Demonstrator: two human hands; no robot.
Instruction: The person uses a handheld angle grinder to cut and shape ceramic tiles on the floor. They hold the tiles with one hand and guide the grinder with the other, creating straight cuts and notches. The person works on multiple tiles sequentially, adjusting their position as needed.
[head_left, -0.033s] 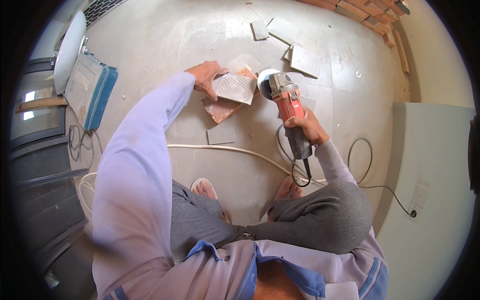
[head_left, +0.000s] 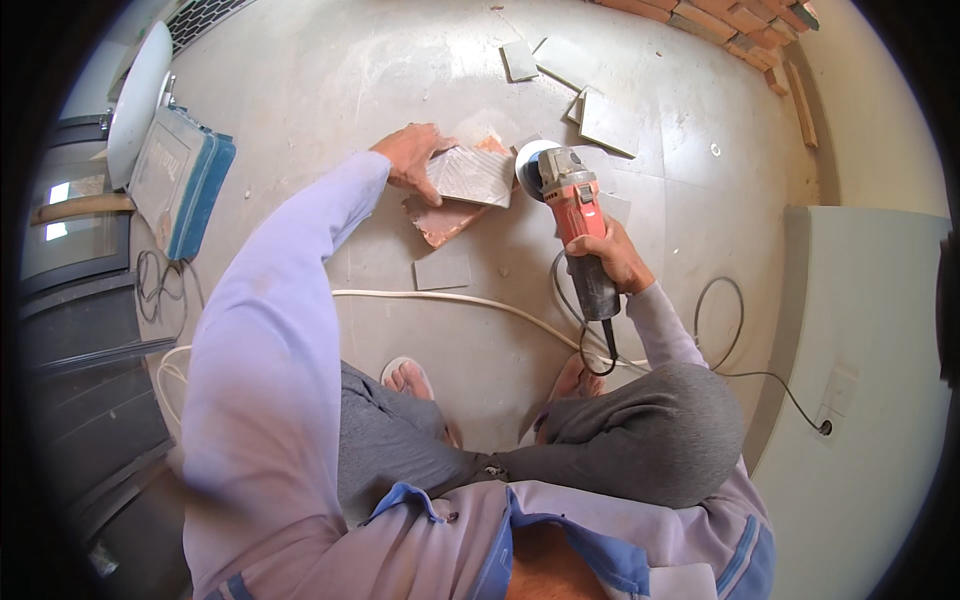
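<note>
My right hand (head_left: 612, 258) is wrapped round the body of a red and black angle grinder (head_left: 577, 215). Its pale disc (head_left: 530, 168) stands at the right edge of a ridged grey tile piece (head_left: 468, 175); whether it touches cannot be made out. With thumb and fingers, my left hand (head_left: 412, 160) grips the left side of that tile piece. Beneath the piece lies a reddish brick (head_left: 440, 222) on the floor, partly covered. A small grey tile offcut (head_left: 442, 271) lies nearer to me.
More grey tile pieces (head_left: 608, 124) lie ahead on the floor. A white cable (head_left: 450, 297) and the grinder's black cord (head_left: 608, 345) run near my feet. A teal case (head_left: 190, 185) stands at the left, stacked bricks (head_left: 730, 30) at the far right. A plug sits in a wall socket (head_left: 832, 415).
Hardly anything differs: the grinder and my right hand have shifted very slightly to the left. My left hand keeps its hold on the tile piece.
</note>
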